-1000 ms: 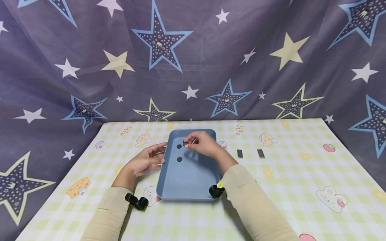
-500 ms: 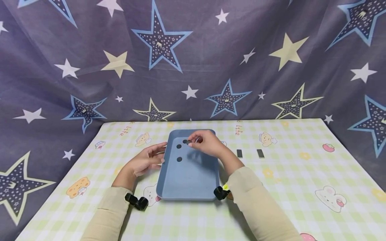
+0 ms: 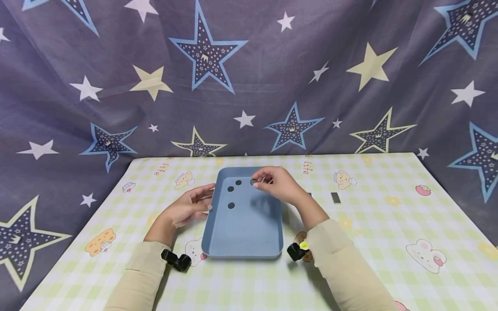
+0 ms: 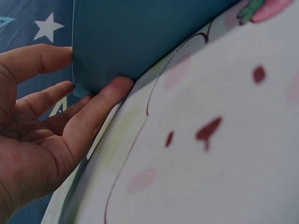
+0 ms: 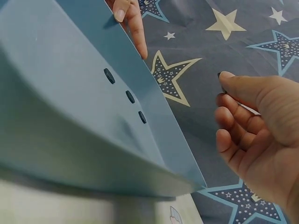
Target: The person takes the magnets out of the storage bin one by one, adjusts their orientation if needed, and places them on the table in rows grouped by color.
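Observation:
A blue rectangular tray [image 3: 249, 233] lies on the table, and three small black discs [image 3: 231, 205] rest in its left and far part. My right hand [image 3: 278, 185] pinches another black disc [image 3: 253, 182] between thumb and forefinger, above the tray's far right part. Only the edge of that held disc [image 5: 219, 74] shows in the right wrist view, at the fingertips. At the tray's left side, my left hand [image 3: 190, 206] touches the outer wall with extended fingers. In the left wrist view, the left fingertips [image 4: 122, 84] meet the tray wall [image 4: 135, 37] near its base.
A dark rectangular piece [image 3: 336, 198] lies on the tablecloth [image 3: 389, 224] right of the tray. A second one [image 3: 310, 194] is mostly hidden behind my right wrist. A star-patterned curtain [image 3: 249, 86] hangs behind the table's far edge.
My right hand has left one disc on the tray's far left part and moved rightward, pinching another disc. The left hand and tray stay in place.

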Motion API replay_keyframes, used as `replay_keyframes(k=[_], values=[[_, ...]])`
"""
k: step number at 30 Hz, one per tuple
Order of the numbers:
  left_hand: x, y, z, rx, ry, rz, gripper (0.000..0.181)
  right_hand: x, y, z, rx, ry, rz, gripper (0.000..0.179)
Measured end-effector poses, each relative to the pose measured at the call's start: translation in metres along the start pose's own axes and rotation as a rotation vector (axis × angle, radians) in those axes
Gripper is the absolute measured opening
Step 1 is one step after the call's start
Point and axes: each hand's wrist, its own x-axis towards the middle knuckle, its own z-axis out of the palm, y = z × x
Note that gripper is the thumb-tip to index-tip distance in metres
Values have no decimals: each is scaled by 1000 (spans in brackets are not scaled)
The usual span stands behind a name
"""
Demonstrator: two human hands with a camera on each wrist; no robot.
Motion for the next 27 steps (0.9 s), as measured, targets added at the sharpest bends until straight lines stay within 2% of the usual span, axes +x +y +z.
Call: replay_keyframes(k=[15, 27], values=[[0, -2, -2, -11, -5, -1, 75, -23, 2, -17, 18, 9, -37, 16], [0, -2, -1, -4, -4, 1, 74, -43, 8, -29, -54, 29, -72, 14]])
